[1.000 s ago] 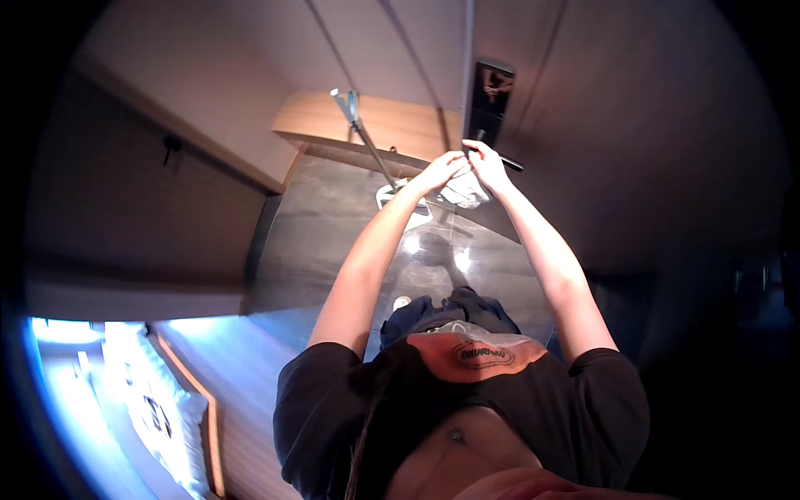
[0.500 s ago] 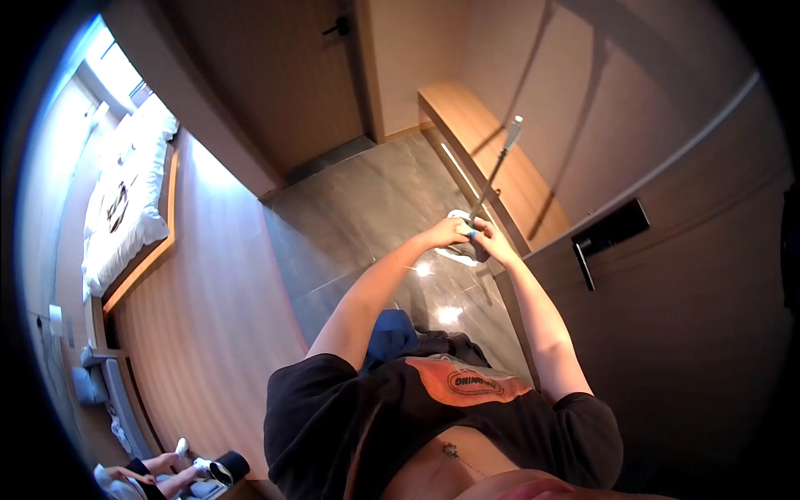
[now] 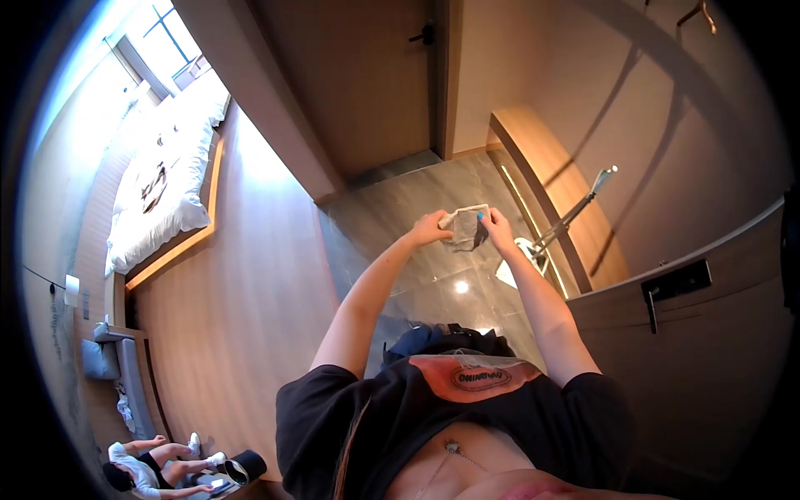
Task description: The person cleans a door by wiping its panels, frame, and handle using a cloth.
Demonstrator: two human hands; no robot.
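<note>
Since the earlier frame the hands had spread apart and come away from the long-handled tool [image 3: 575, 210], so that the cloth [image 3: 463, 229] now showed clearly between them, and the view had swung round, bringing more of the bed into sight. The left hand [image 3: 427, 228] pinched the cloth at its left side, and the right hand [image 3: 499, 231] gripped its right side, a small blue patch showing by the thumb. The cloth, whitish and grey with a darker part near the right hand, was held up in front of the body, above the tiled floor [image 3: 404, 292]. The tool slanted to the right of the right hand, its white foot partly behind the right forearm, near a wooden ledge [image 3: 547, 179]. A door [image 3: 354, 75] stood beyond the hands. Far to the left lay the bed [image 3: 190, 215] with white bedding; below it another person [image 3: 146, 460] sat beside a dark bin [image 3: 245, 468].
</note>
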